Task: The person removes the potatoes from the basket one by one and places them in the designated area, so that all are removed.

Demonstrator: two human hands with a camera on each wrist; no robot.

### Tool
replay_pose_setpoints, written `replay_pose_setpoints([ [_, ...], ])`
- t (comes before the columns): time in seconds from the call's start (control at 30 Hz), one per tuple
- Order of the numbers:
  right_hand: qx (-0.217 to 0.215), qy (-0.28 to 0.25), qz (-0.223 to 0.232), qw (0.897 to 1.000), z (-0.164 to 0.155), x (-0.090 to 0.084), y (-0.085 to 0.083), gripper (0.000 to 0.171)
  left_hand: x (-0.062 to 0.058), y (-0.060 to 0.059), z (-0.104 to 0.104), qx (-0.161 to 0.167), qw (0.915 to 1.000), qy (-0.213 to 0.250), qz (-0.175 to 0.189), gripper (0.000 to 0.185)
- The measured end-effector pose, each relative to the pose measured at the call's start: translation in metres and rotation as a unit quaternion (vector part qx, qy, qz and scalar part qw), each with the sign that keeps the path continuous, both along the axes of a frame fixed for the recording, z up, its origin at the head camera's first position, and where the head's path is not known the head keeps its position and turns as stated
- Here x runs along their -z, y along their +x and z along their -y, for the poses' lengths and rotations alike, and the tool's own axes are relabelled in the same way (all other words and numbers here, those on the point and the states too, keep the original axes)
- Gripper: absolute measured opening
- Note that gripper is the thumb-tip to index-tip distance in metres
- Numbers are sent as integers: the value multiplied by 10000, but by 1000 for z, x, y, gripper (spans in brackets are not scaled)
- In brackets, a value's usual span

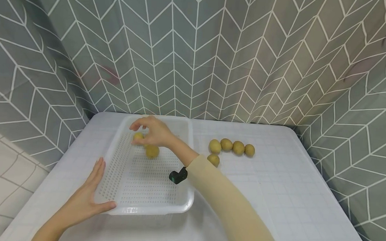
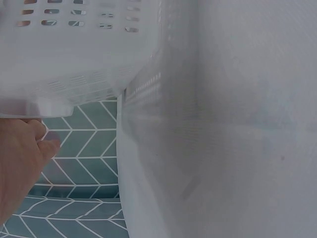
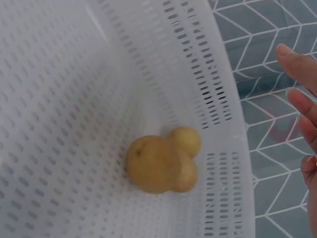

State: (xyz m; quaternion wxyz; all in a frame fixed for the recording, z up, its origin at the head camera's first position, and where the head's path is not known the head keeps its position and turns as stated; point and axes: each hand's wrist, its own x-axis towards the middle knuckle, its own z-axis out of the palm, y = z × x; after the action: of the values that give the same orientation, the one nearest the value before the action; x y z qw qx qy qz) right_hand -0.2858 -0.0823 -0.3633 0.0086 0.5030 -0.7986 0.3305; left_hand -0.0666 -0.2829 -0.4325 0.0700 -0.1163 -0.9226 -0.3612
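Note:
A white perforated plastic basket stands on the left part of the table. Over its far end hovers my right hand, fingers spread and slightly bent with nothing between them. Three potatoes lie bunched together inside; the largest-looking potato partly covers another potato, with a third potato beside them. My left hand rests against the basket's near left corner, its fingers extended along the left side and thumb at the front rim. In the left wrist view, that hand shows just below the rim.
Right of the basket, several potatoes sit in a short row on the white-covered table, with one more potato nearer me. A patterned grey curtain encloses the back and sides. A black camera is on my right wrist.

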Motion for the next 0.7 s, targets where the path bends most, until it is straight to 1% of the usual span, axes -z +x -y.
replay_pose_setpoints([
  [0.13,152,382,212,9989,1,12,-4,45,1,0,0,20,10000,0,-30,126],
  [0.27,292,788,302,9960,-2,22,-9,46,1,0,0,38,10000,15,-73,126],
  [0.43,603,1425,302,9875,-4,31,-12,44,2,0,0,46,9999,-1,-124,126],
  [0.7,907,2047,306,9741,-7,35,-9,41,2,0,1,37,10000,0,-88,127],
])
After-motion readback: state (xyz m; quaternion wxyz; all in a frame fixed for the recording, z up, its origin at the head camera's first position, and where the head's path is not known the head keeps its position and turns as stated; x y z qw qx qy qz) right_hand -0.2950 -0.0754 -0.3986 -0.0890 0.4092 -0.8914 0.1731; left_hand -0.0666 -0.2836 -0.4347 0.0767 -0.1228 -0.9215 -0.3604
